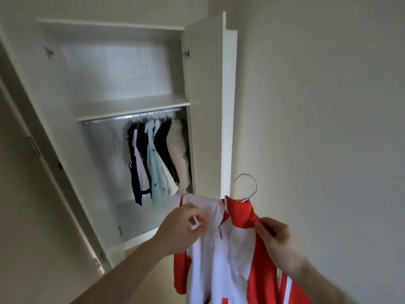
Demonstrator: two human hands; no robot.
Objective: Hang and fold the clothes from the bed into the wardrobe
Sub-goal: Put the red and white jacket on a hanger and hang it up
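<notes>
I have the red-and-white jacket (232, 244) on its hanger (248, 185), left hand (184, 227) and right hand (278, 240) pinching its shoulders; next I must hook it onto the rail (131, 116) ahead.

Both bare forearms reached forward and up from the bottom edge. Left hand (184, 224) was raised at centre, fingers (198, 218) curled, pinching fabric. Right hand (277, 242) sat slightly lower, to its right, thumb and fingers pinching fabric too.
</notes>
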